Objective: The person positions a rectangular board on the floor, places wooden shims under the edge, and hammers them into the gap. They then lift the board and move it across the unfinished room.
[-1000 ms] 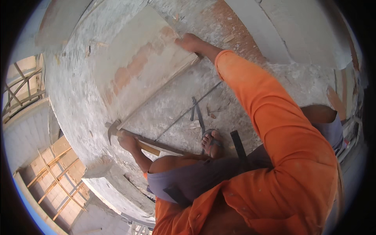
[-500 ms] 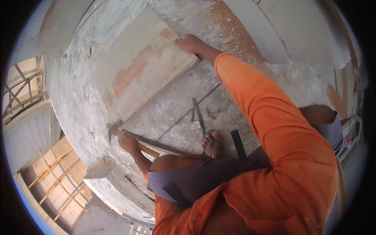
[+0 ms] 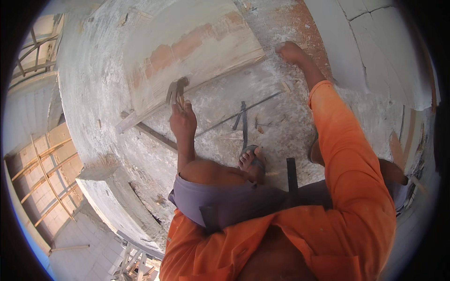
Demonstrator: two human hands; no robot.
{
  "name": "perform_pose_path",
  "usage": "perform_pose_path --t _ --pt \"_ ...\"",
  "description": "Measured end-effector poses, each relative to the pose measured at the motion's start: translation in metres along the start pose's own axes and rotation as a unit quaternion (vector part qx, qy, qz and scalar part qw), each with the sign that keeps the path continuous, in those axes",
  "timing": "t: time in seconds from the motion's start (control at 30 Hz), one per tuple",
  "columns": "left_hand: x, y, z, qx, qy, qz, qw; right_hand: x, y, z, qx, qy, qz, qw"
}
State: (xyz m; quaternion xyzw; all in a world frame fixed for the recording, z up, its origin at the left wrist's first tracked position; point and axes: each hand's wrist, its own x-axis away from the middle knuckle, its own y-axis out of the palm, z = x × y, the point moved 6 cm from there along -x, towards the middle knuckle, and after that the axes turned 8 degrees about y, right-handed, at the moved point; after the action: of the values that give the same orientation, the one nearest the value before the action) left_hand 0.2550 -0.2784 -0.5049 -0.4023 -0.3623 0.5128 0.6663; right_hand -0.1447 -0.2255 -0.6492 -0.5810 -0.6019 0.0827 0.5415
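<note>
My left hand is closed round the handle of a claw hammer, whose dark metal head overlaps the near edge of a flat, pale board in this view. Whether the head touches the board I cannot tell. A worn reddish patch crosses the board's face. Beyond the board's right corner, my right hand is apart from it over the rough floor, fingers curled in. Anything inside those fingers is hidden. A short light wood piece juts out at the board's near left corner.
A wooden batten runs from that corner toward my left knee. On the dusty concrete lie a thin rod and a dark strip near my sandalled foot. To the left, past the slab's edge, is a lower level with poles.
My right hand has let go of the board's corner and moved off to the right. My left hand has carried the hammer from the near left corner rightward along the edge, its head now pointing away.
</note>
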Motion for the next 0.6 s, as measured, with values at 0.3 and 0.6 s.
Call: perform_pose_path --t 0.3,0.6 --pt "0.000 0.005 -0.009 0.013 0.021 0.000 1.000 0.067 -0.037 -0.037 -0.532 0.083 0.052 0.841" --pt "-0.001 0.002 -0.002 -0.007 0.007 -0.019 1.000 0.066 -0.056 -0.058 -0.546 0.011 0.082 0.834"
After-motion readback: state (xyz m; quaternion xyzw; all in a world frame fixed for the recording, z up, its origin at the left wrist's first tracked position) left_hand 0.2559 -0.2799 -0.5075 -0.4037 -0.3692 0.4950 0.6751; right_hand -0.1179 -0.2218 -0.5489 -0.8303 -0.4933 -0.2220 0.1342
